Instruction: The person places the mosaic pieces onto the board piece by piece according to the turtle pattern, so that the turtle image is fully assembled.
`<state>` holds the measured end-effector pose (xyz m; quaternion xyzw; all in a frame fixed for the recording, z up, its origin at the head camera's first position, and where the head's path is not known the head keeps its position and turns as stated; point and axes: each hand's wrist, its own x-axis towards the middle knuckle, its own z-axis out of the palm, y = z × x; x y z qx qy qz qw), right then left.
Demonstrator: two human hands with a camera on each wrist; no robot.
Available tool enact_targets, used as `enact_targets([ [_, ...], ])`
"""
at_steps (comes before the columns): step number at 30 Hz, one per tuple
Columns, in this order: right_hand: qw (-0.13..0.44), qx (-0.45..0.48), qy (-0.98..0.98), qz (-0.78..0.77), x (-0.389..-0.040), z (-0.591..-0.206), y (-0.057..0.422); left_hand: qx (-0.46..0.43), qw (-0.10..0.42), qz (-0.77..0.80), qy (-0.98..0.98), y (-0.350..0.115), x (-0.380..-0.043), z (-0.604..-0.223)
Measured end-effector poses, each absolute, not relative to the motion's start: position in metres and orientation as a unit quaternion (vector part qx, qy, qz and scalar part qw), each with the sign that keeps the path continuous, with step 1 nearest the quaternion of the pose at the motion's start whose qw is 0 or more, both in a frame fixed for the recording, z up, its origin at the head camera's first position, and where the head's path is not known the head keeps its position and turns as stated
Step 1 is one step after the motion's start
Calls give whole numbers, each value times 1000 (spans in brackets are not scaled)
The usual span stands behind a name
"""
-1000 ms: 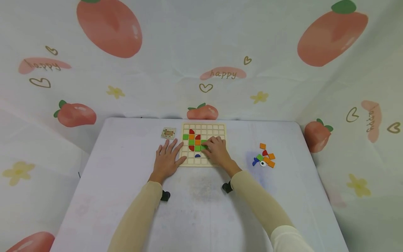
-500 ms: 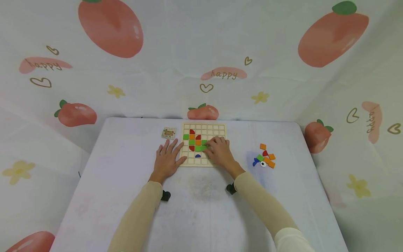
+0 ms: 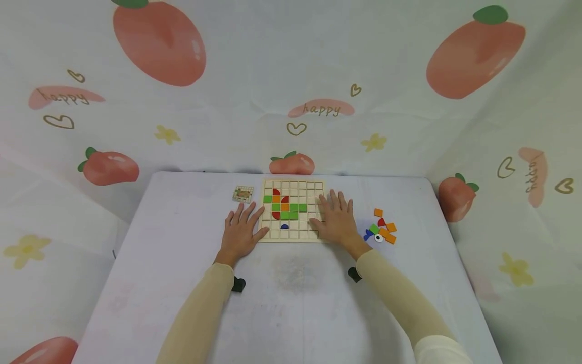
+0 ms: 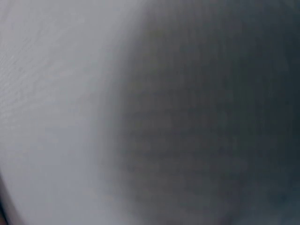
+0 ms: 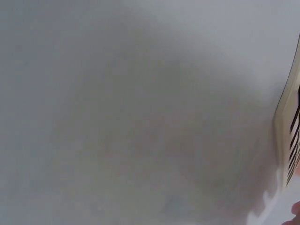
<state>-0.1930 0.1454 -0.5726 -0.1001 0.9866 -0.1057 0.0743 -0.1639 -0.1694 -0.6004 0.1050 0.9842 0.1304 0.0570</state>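
Observation:
A pale wooden grid board (image 3: 309, 235) lies mid-table in the head view. Green squares (image 3: 294, 208), orange squares, red rounded pieces (image 3: 276, 216) and a blue half-round piece (image 3: 284, 227) sit in its cells. My left hand (image 3: 238, 235) rests spread on the table, thumb and fingertips touching the board's left edge. Over the board's right edge lies my right hand (image 3: 337, 220), fingers straight and spread, holding nothing. The left wrist view is a dark blur. A corner of the board (image 5: 283, 126) appears at the right of the right wrist view.
Right of the right hand lies a loose pile of orange (image 3: 378, 213), red, green and blue pieces, with a white eye disc (image 3: 379, 237). A small picture card (image 3: 243, 193) sits left of the board. A printed cloth wall (image 3: 227, 101) stands behind the table.
My right hand has let go of a green square, which now shows in its cell, and moved right with its fingers straightened. The left hand stays in place.

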Motion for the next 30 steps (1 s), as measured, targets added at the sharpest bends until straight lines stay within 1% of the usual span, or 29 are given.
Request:
enact_targets([
  [11, 87, -56, 990, -99, -193, -575, 197, 107, 55, 121, 985, -171, -166, -610],
  [19, 92, -33, 989, -110, -191, -577, 233, 109, 45, 125, 985, -172, -168, -614],
  [23, 104, -19, 987, -118, -187, -575, 249, 111, 38, 123, 985, -172, -168, -615],
  [26, 113, -8, 986, -124, -185, -573, 259, 110, 41, 122, 986, -172, -167, -615],
  [30, 111, 3, 984, -141, -182, -571, 270, 108, 45, 124, 985, -172, -167, -613],
])
